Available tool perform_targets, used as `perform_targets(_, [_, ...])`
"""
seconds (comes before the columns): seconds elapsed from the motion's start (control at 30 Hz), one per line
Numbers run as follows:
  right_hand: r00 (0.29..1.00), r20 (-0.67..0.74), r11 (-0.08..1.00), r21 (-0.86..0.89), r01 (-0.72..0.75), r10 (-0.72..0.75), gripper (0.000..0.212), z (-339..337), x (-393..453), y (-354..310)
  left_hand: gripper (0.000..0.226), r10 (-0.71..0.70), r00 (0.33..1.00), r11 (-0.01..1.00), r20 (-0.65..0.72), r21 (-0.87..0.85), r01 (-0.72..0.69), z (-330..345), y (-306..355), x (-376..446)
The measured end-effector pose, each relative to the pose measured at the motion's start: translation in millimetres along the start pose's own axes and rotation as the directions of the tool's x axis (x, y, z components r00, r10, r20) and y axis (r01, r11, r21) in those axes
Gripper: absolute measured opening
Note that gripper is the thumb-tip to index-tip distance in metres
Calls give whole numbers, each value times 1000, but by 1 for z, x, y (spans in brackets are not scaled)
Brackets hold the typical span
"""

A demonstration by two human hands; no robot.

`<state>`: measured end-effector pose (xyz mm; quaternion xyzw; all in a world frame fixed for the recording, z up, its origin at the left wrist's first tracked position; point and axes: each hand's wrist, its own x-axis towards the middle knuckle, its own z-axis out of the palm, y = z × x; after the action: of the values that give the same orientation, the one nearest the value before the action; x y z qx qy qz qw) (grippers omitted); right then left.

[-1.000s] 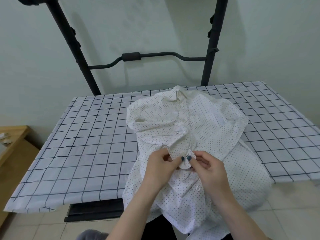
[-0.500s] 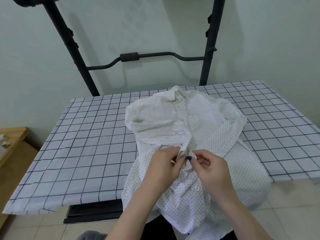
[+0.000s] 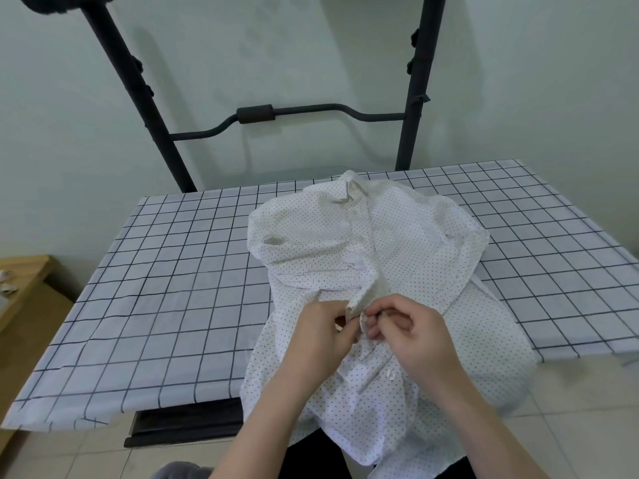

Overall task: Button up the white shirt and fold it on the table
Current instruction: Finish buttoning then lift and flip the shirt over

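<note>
A white shirt with small dark dots [image 3: 408, 243] lies front-up on the checked table [image 3: 173, 288], collar at the far edge, its lower part hanging over the near edge toward me. My left hand [image 3: 320, 335] pinches the left edge of the shirt's front placket. My right hand [image 3: 411, 331] pinches the facing edge right beside it, fingertips of both hands almost touching at mid-front. A clear button [image 3: 390, 374] shows just below my right hand. The placket above my hands looks joined up to the collar [image 3: 351, 190].
A black metal frame [image 3: 256, 114] with a crossbar stands against the wall behind the table. A wooden cabinet [image 3: 24, 305] sits low at the left. Tiled floor shows below the table's near edge.
Both hands have shifted slightly up the placket and the fabric between them has bunched and lifted. The shirt otherwise lies as before.
</note>
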<state>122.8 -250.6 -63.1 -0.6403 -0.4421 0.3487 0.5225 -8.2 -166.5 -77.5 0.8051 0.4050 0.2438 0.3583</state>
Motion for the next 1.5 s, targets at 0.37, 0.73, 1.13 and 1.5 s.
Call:
perform_targets(0.37, [994, -63, 995, 62, -83, 87, 12, -1, 2, 11, 22, -91, 996, 981, -1, -171, 89, -4, 6, -1])
perform_targets(0.73, [993, -75, 980, -184, 72, -87, 12, 7, 7, 12, 33, -182, 979, 971, 86, -143, 193, -3, 6, -3])
perform_targets(1.13, [940, -120, 827, -519, 215, -320, 14, 24, 5, 23, 50, -245, 965, 969, -91, -50, 242, 7, 15, -2])
perform_targets(1.5, [990, -56, 910, -403, 98, -132, 6, 23, 7, 28, 31, -203, 976, 979, -83, -19, 202, 9, 4, -2])
